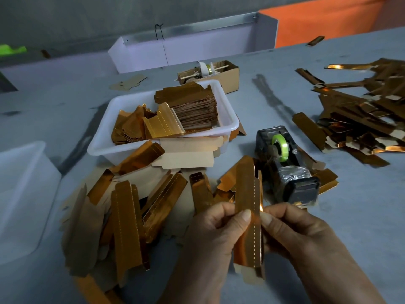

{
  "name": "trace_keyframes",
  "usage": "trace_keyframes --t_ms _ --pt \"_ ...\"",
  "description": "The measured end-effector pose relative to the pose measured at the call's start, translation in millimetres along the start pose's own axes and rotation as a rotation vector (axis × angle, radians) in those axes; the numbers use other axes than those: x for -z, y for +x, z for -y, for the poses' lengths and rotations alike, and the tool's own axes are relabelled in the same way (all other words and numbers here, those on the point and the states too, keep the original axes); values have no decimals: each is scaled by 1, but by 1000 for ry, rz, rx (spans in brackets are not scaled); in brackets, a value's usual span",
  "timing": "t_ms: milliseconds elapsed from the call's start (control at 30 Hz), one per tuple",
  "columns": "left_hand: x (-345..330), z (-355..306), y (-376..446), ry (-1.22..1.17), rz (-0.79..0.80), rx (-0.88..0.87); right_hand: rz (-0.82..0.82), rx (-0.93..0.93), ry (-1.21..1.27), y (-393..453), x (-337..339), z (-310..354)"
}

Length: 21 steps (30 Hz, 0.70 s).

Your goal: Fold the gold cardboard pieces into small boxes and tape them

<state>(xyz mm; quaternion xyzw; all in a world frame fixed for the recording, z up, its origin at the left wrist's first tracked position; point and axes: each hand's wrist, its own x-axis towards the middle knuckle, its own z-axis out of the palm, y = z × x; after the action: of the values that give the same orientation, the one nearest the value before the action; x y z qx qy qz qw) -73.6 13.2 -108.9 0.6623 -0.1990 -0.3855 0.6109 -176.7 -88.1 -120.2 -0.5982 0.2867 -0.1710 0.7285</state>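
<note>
Head view: two bare hands work over a grey table strewn with gold cardboard.
Held piece: a long gold strip, partly folded along dashed crease lines, standing roughly upright between the hands, its lower end with a tan flap near the bottom edge of the view.
Left hand: fingers curled round the strip's left side, thumb pressed flat on its gold face.
Right hand: thumb and forefinger pinch the strip's right edge.
Dispenser: black tape dispenser with a green roll, on the table just beyond the held piece.
Near pile: loose gold and tan pieces, some partly folded, heaped left of the hands.
Tray: white plastic tray behind that pile, holding a neat stack of flat blanks on its right side and jumbled gold pieces on its left.
Far pile: folded long gold boxes lying at the right side of the table, well apart from the hands.
Carton: small brown cardboard box behind the tray, with a stick and scraps in it.
Tub: translucent container at the left edge.
</note>
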Motion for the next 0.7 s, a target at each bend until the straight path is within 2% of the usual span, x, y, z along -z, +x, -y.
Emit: trace_keyframes --t_ms 167,300,467,700 --pt "2 0 1 -61 69 75 60 -62 198 -1 3 -6" --pt "3 -1 3 -256 117 187 121 -96 304 -1 4 -7" --pt "1 -3 2 -330 162 242 107 -109 404 0 2 -5" --pt "-2 -4 -3 145 -80 -34 81 -92 290 -1 4 1"
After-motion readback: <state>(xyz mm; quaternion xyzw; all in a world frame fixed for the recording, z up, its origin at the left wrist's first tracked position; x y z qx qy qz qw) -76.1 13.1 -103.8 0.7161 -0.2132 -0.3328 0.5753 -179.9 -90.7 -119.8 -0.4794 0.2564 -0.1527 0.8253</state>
